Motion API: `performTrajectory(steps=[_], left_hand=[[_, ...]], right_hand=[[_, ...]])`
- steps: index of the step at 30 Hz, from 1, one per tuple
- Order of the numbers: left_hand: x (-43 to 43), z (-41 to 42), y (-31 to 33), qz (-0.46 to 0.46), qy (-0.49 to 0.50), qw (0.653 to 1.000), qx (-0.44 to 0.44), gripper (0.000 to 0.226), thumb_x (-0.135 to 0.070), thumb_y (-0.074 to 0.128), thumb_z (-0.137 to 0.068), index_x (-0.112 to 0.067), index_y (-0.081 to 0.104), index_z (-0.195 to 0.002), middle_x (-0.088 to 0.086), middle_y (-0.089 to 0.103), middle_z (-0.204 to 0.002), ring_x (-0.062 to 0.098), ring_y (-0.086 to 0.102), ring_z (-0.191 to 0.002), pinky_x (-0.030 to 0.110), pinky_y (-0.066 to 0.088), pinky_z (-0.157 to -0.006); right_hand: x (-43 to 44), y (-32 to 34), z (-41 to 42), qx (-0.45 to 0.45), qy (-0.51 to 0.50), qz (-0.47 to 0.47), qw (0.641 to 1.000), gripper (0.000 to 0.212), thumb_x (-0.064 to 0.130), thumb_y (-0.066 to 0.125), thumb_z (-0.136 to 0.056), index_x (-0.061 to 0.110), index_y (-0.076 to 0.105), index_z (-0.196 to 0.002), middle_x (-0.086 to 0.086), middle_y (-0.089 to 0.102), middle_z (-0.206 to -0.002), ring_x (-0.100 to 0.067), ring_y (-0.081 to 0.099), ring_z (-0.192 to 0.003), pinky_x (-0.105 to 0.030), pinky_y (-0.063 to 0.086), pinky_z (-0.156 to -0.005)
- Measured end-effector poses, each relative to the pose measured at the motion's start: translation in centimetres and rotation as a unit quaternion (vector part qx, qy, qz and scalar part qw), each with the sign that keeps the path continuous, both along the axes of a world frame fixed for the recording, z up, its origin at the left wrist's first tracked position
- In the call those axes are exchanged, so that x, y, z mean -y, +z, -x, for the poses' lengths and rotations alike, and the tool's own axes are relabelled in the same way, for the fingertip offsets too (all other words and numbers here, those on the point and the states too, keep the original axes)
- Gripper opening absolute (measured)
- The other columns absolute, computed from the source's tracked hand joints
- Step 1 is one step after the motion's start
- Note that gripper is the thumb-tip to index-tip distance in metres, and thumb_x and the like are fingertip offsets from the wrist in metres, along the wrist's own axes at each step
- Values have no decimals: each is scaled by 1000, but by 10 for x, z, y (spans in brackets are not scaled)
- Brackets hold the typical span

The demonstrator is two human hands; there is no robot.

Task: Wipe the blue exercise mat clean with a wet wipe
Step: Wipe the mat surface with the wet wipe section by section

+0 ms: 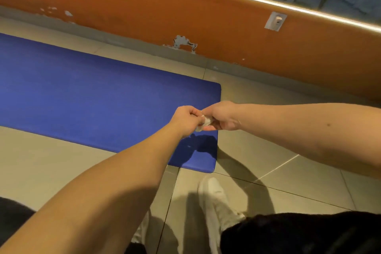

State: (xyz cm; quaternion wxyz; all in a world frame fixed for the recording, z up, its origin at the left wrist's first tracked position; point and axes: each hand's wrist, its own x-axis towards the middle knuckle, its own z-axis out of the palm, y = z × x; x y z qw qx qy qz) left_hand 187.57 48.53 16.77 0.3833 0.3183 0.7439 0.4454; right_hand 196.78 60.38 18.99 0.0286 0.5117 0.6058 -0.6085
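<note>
We saw the left hand (186, 118) and right hand (221, 116) both pinching what looked like 1 wet wipe (205, 123) over the right end of the blue mat (92, 97), which stretched leftward.

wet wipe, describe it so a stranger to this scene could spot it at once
Find the blue mat and go to its right end. There the left hand and right hand meet, both pinching the wet wipe. It is the small crumpled white scrap, far smaller than the white shoe below.
</note>
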Motion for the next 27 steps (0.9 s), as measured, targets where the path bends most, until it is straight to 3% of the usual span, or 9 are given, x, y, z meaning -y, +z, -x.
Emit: performTrajectory(steps=[6,10,13,16,18,20,24,26,27], left_hand=[[-20,-4,-67,34,28,999,-14,10,-3,62,-91,-1,69,-97,6,63,-81,14,50,-61,17,43,-46],[-29,-4,-135,131,17,987,-93,6,-8,63,-90,-3,65,-92,6,65,-86,26,62,-83,33,53,-72],[-32,-6,-172,206,-11,968,-145,4,-14,62,-88,-13,59,-91,8,64,-98,31,61,-94,34,51,-76],[-37,-8,-195,280,-59,928,-238,11,-26,62,-87,-20,60,-95,13,62,-115,36,54,-107,37,47,-83],[-39,-11,-203,307,-75,911,-265,30,-31,63,-90,-17,60,-116,10,53,-129,35,44,-119,41,46,-93],[-40,-12,-210,322,-82,899,-284,45,-33,63,-93,-17,52,-134,6,42,-141,33,36,-128,43,44,-100],[-34,-19,-225,353,-103,886,-282,55,-32,64,-91,-19,44,-141,3,33,-148,31,31,-133,41,42,-100],[-28,-23,-232,359,-113,882,-285,59,-33,65,-89,-19,42,-141,2,29,-150,30,29,-134,41,42,-99],[-25,-25,-236,357,-117,880,-290,63,-33,65,-88,-19,39,-143,2,25,-152,30,26,-135,41,42,-100]], right_hand=[[-35,-64,-13,18,-12,-29,999,13,2,61,-96,-2,66,-107,-18,76,-102,-26,77,-82,-30,60,-62],[-69,-104,-32,63,14,-77,995,17,-3,53,-96,6,59,-82,-14,68,-74,-27,65,-62,-27,57,-55],[-95,-137,-46,104,88,-192,972,21,14,57,-95,8,60,-75,-7,65,-70,-27,61,-67,-33,57,-72],[-108,-164,-53,114,125,-254,952,18,22,49,-96,11,57,-84,-8,69,-79,-25,59,-68,-28,45,-61],[-113,-181,-48,126,136,-263,947,17,23,44,-93,11,55,-88,-21,71,-94,-25,54,-68,-29,41,-63],[-118,-194,-37,135,168,-274,937,33,33,44,-93,4,57,-98,-24,68,-100,-25,49,-75,-31,38,-68],[-130,-224,-25,164,294,-373,865,12,4,47,-98,8,51,-108,-11,53,-93,-27,49,-80,-35,35,-62],[-134,-240,-25,160,334,-412,832,28,1,46,-97,10,54,-122,-7,47,-95,-28,53,-86,-35,40,-68],[-134,-249,-27,156,368,-417,816,43,2,46,-97,15,50,-138,-7,46,-100,-27,53,-94,-35,43,-81]])
